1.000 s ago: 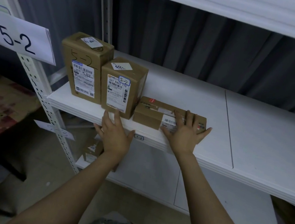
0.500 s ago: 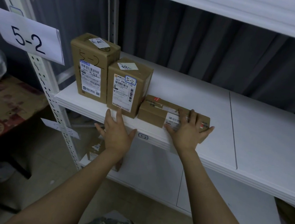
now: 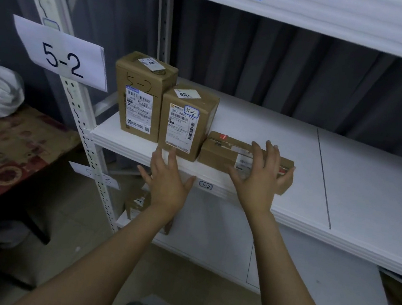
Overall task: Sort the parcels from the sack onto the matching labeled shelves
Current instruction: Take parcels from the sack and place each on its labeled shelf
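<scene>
The right grip (image 3: 259, 178) lies spread and straight-fingered, holding nothing, over the right end of a flat box (image 3: 220, 153) on the white shelf (image 3: 371, 181). The left grip (image 3: 166, 186) is also open, with its fingertips at the shelf edge. Just beyond them stands a box marked 5-2 (image 3: 185, 124), touching the flat box, and left of that a taller box (image 3: 139, 97). A 5-2 sign (image 3: 61, 57) hangs far left of the left grip, above a patterned surface (image 3: 1, 150). A dark curtain (image 3: 284, 68) hangs behind the shelf.
</scene>
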